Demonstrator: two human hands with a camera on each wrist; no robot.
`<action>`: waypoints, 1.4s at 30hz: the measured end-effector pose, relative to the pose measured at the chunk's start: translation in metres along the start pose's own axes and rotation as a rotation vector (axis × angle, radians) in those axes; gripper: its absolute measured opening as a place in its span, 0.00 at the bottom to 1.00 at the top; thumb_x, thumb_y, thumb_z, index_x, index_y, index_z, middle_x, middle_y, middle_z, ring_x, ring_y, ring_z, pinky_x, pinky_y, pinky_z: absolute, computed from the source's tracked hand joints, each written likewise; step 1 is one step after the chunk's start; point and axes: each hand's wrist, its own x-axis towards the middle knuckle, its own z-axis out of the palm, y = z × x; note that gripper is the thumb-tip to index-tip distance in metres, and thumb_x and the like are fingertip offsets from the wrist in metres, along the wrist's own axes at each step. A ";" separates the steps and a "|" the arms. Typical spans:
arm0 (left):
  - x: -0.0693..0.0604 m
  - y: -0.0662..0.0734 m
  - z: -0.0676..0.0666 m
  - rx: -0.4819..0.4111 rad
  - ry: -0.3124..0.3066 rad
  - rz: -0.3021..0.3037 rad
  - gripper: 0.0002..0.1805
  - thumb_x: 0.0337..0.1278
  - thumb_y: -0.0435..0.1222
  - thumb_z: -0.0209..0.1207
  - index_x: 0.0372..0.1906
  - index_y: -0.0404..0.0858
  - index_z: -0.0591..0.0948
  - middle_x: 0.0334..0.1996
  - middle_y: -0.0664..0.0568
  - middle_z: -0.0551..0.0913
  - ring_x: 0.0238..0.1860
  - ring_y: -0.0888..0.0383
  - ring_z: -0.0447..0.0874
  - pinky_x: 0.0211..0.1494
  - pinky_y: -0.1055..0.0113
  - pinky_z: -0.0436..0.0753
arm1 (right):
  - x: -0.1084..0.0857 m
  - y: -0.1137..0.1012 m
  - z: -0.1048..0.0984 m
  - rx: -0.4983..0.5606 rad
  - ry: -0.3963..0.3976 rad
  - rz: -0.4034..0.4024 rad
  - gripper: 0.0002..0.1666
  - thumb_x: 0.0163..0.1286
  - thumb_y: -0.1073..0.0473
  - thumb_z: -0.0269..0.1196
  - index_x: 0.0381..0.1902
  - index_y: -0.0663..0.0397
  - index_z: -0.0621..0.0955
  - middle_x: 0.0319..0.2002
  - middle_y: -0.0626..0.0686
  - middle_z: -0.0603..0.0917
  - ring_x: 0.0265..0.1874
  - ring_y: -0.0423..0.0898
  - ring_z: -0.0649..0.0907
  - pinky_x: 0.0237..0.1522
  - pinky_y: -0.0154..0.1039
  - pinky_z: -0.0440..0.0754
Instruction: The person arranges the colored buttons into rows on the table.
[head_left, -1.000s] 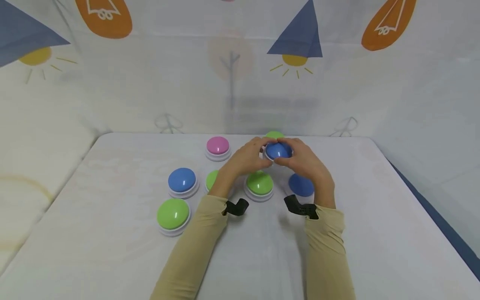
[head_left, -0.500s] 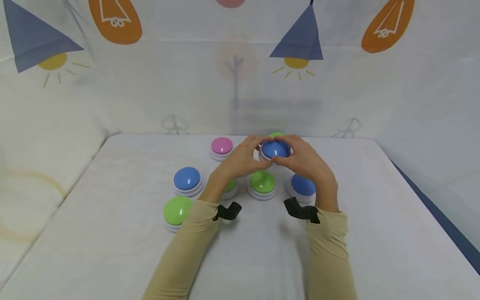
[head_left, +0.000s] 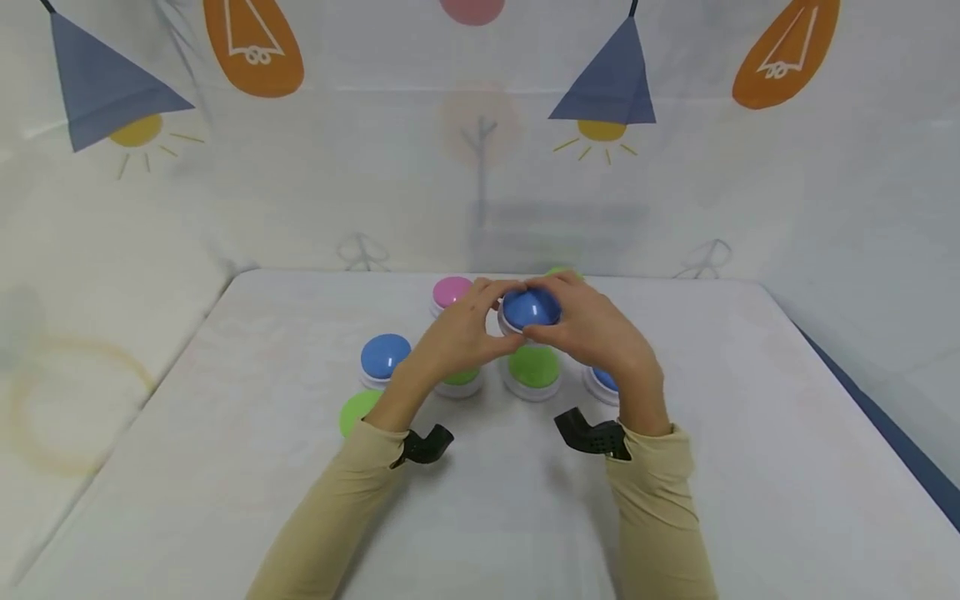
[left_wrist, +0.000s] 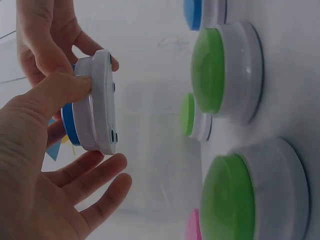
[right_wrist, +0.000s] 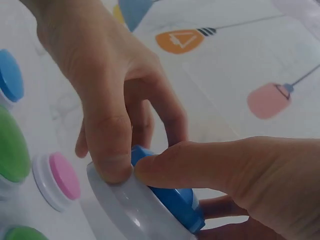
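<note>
Between both hands, a blue push button point(head_left: 531, 308) with a white round base is held up off the table. My left hand point(head_left: 453, 333) pinches its left side, the thumb point(left_wrist: 75, 86) on the white base in the left wrist view. From the other side my right hand point(head_left: 600, 332) grips it, its thumb point(right_wrist: 185, 165) lying over the rim by the blue dome. The base's underside faces away from the dome, with small dark spots on it. Just below the held button, a green button point(head_left: 534, 368) stands on the table.
Around the hands stand more buttons: pink point(head_left: 452, 292), blue point(head_left: 386, 356) and green point(head_left: 357, 410) at left, and a partly hidden blue one point(head_left: 604, 380) at right. Another green button point(head_left: 564, 272) is at the back. A printed cloth point(head_left: 375, 167) hangs behind the white table point(head_left: 750, 400).
Both hands have carried the blue button left and slightly nearer, over the middle green button. The head view has shifted a little. The other buttons stay put on the table.
</note>
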 end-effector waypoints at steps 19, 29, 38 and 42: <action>-0.059 -0.014 -0.019 0.141 0.076 0.031 0.33 0.53 0.47 0.70 0.64 0.43 0.74 0.53 0.48 0.77 0.50 0.49 0.82 0.48 0.58 0.83 | 0.000 -0.040 0.040 -0.072 -0.044 -0.096 0.37 0.62 0.51 0.71 0.67 0.55 0.72 0.61 0.58 0.72 0.58 0.56 0.78 0.60 0.54 0.77; -0.089 -0.015 -0.023 0.159 0.058 0.011 0.33 0.51 0.44 0.72 0.63 0.42 0.76 0.50 0.46 0.78 0.44 0.50 0.83 0.46 0.60 0.84 | -0.009 -0.054 0.056 -0.046 -0.091 -0.118 0.37 0.62 0.50 0.71 0.66 0.56 0.72 0.58 0.58 0.73 0.55 0.53 0.80 0.57 0.51 0.80; -0.113 -0.015 -0.013 0.233 0.034 0.022 0.32 0.48 0.47 0.72 0.60 0.41 0.77 0.48 0.48 0.80 0.44 0.53 0.84 0.47 0.61 0.85 | -0.022 -0.055 0.080 -0.057 -0.115 -0.124 0.37 0.59 0.49 0.73 0.62 0.57 0.74 0.54 0.57 0.74 0.51 0.51 0.80 0.53 0.49 0.83; -0.123 -0.015 -0.007 0.278 0.033 0.058 0.34 0.44 0.46 0.74 0.58 0.39 0.78 0.47 0.48 0.80 0.43 0.54 0.84 0.46 0.62 0.85 | -0.031 -0.055 0.092 -0.055 -0.105 -0.142 0.37 0.57 0.49 0.75 0.60 0.57 0.74 0.53 0.57 0.75 0.50 0.51 0.80 0.52 0.48 0.83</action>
